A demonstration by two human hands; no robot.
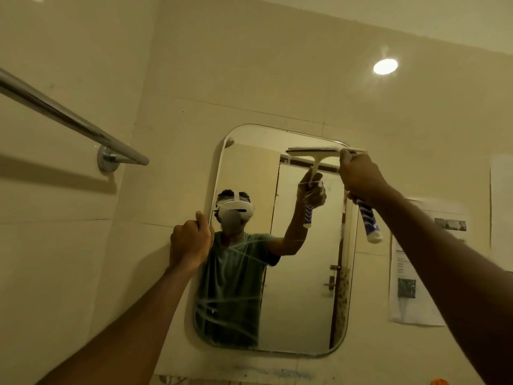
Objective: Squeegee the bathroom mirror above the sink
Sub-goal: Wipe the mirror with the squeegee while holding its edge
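Note:
A rounded rectangular mirror (302, 295) hangs on the tiled wall ahead. My right hand (359, 176) grips a squeegee (367, 220) by its blue-and-white handle; its white blade lies flat against the glass along the mirror's top right edge. My left hand (190, 241) is closed on the mirror's left edge, about halfway up. White streaks of foam or water cross the lower left of the glass. The mirror reflects a person with a headset, and the raised squeegee.
A chrome towel rail (69, 118) juts out from the wall at upper left. Printed paper sheets (416, 273) are stuck to the wall right of the mirror. A ceiling lamp (385, 66) shines at upper right. An orange object (438, 382) peeks in at the bottom right.

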